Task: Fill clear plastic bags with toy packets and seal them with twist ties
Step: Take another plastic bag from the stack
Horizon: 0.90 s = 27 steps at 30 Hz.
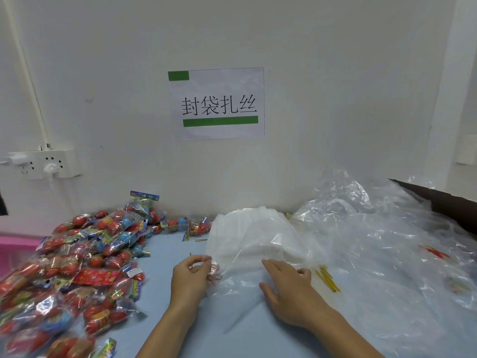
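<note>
A stack of clear plastic bags (255,241) lies on the blue table in the middle. My left hand (191,277) pinches the left edge of the top bag and also holds a thin gold twist tie. My right hand (291,290) rests flat on the bags with its fingers spread. A heap of toy packets (77,264) with red and blue balls covers the table's left side. Loose gold twist ties (326,279) lie just right of my right hand.
Crumpled clear plastic sheeting (387,241) fills the right side of the table (165,257). A pink bin (15,249) stands at the far left. On the wall hang a paper sign (219,103) and a power strip (44,164).
</note>
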Motion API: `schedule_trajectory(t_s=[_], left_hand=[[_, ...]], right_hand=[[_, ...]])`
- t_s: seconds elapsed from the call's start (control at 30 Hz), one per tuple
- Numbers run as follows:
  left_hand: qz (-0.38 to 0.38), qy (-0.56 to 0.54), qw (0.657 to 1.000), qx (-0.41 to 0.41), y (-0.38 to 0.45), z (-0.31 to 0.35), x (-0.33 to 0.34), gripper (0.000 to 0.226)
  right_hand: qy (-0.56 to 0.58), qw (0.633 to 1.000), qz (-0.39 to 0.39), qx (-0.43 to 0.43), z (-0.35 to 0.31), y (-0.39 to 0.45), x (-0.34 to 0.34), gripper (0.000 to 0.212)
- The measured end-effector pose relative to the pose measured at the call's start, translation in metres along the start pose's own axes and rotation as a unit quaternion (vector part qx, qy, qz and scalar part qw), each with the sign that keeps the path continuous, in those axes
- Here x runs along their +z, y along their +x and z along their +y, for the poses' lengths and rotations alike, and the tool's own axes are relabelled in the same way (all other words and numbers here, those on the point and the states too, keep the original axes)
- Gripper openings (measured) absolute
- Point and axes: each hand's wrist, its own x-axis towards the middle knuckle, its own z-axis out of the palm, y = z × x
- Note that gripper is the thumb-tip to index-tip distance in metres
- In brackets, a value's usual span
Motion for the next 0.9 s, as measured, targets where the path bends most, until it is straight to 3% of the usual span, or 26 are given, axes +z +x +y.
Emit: schedule_trajectory(t_s=[0.2, 0.4, 0.5, 0.67, 0.8, 0.9], left_hand=[[0.045, -0.091, 0.993, 0.065, -0.001, 0.008, 0.000, 0.008], [0.053, -0.087, 0.991, 0.083, -0.004, 0.009, 0.001, 0.008], [0.051, -0.073, 0.992, 0.087, -0.006, 0.011, 0.005, 0.008], [-0.046, -0.109, 0.989, 0.083, -0.011, 0.011, 0.009, 0.009], [-0.159, -0.085, 0.977, 0.113, -0.015, 0.011, 0.012, 0.016], [-0.186, -0.070, 0.972, 0.123, -0.015, 0.011, 0.013, 0.026]], right_hand=[[0.003, 1.000, 0.012, 0.001, 0.001, 0.000, 0.000, 0.054], [0.090, 0.988, 0.125, -0.026, -0.016, 0.009, -0.011, 0.043], [0.160, 0.976, 0.142, -0.039, -0.036, 0.018, -0.013, 0.037], [0.237, 0.967, 0.090, -0.024, -0.071, 0.029, 0.005, 0.042], [0.298, 0.940, 0.165, -0.014, -0.076, 0.029, 0.013, 0.017], [0.302, 0.932, 0.200, -0.011, -0.069, 0.026, 0.010, 0.018]])
